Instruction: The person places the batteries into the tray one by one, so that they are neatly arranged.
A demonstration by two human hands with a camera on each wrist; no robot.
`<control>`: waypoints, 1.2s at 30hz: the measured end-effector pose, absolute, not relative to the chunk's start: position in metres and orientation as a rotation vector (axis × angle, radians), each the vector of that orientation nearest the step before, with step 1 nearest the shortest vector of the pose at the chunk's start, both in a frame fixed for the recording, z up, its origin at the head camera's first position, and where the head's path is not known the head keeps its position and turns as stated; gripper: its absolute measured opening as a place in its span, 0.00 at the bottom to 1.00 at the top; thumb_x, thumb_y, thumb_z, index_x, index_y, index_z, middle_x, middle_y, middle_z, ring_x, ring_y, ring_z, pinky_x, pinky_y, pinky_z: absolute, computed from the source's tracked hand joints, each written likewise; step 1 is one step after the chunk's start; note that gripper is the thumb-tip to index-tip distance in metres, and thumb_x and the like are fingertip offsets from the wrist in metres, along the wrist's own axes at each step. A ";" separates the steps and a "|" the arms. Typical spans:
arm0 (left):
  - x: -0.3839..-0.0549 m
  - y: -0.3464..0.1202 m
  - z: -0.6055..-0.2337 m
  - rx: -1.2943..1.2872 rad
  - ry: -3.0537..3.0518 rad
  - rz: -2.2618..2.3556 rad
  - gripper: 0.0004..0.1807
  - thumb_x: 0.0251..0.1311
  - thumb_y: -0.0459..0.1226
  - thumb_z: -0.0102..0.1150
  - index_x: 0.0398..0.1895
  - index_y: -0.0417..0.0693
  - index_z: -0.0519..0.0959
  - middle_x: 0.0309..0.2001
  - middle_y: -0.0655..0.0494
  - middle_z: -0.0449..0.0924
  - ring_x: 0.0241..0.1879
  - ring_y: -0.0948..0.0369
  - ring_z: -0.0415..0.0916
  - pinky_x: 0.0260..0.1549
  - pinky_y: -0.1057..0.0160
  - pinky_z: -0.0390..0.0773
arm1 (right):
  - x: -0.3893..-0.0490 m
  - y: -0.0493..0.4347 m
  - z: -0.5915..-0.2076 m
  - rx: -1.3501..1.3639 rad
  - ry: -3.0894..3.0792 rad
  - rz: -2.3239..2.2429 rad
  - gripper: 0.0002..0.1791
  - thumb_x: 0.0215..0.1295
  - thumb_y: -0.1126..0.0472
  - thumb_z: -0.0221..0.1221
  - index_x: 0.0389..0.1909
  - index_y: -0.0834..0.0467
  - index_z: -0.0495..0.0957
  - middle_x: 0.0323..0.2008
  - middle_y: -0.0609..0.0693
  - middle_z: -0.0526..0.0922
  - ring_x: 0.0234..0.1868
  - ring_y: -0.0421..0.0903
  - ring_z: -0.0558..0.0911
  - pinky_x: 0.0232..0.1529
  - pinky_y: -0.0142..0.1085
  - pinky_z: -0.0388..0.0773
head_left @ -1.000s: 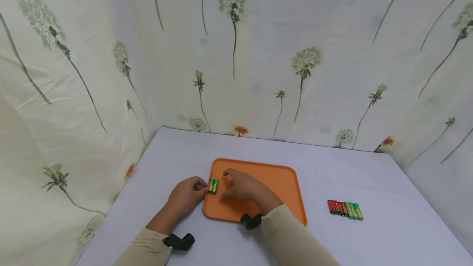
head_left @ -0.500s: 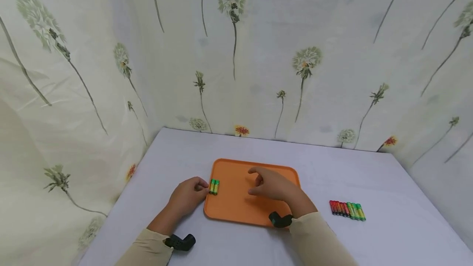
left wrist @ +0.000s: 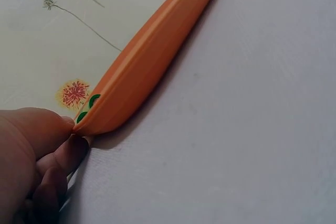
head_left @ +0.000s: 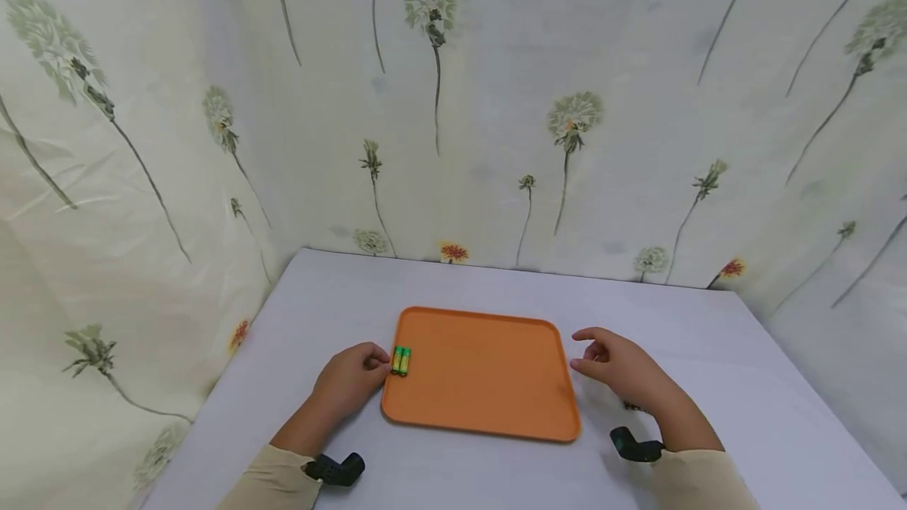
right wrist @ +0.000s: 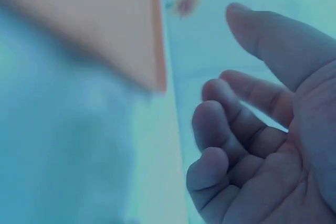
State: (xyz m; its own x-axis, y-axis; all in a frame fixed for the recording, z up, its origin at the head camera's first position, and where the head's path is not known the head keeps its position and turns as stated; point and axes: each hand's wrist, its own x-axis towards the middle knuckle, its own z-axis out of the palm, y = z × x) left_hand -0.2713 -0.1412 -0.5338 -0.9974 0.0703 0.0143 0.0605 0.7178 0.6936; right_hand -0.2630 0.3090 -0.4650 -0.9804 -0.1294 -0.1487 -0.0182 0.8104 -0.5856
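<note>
An orange tray [head_left: 485, 380] lies on the table, and two green-and-yellow batteries [head_left: 401, 361] sit side by side along its left rim. My left hand [head_left: 351, 378] is at that rim; the left wrist view shows its thumb [left wrist: 52, 129] and index finger pinching the tray's edge, close to the green battery ends [left wrist: 94, 101]. Just off the tray's right side, my right hand [head_left: 623, 370] hovers with thumb and index apart and the other fingers loosely bent. Nothing is in it. Beneath its wrist, more batteries [head_left: 633, 407] are mostly hidden.
The white table [head_left: 453, 463] ends at the back against a dandelion-print cloth [head_left: 489, 116], which also hangs along both sides. Each wrist carries a black camera, the left one [head_left: 335, 469] and the right one [head_left: 635, 445].
My right hand has moved right, from beside the two batteries, across the tray and past its right rim, now covering most of the battery row. My left hand keeps its place.
</note>
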 end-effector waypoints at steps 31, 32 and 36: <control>-0.267 -0.145 -0.537 0.113 2.874 1.209 0.03 0.67 0.42 0.69 0.39 0.56 0.83 0.34 0.65 0.83 0.36 0.65 0.76 0.39 0.58 0.76 | -0.203 0.450 -0.516 0.312 2.793 -0.855 0.53 0.61 0.30 0.68 0.73 0.65 0.65 0.36 0.50 0.75 0.37 0.46 0.72 0.36 0.40 0.68; -0.267 -0.144 -0.537 0.114 2.874 1.210 0.03 0.67 0.42 0.69 0.39 0.56 0.83 0.34 0.65 0.82 0.36 0.65 0.76 0.39 0.58 0.76 | -0.202 0.452 -0.516 0.296 2.801 -0.844 0.53 0.61 0.31 0.68 0.73 0.66 0.65 0.37 0.50 0.76 0.37 0.45 0.72 0.36 0.39 0.68; -0.271 -0.143 -0.535 0.125 2.877 1.214 0.04 0.67 0.43 0.69 0.39 0.57 0.84 0.34 0.65 0.82 0.36 0.65 0.76 0.39 0.58 0.76 | -0.201 0.457 -0.515 0.246 2.829 -0.829 0.52 0.63 0.33 0.68 0.74 0.64 0.63 0.37 0.50 0.76 0.35 0.43 0.72 0.35 0.37 0.68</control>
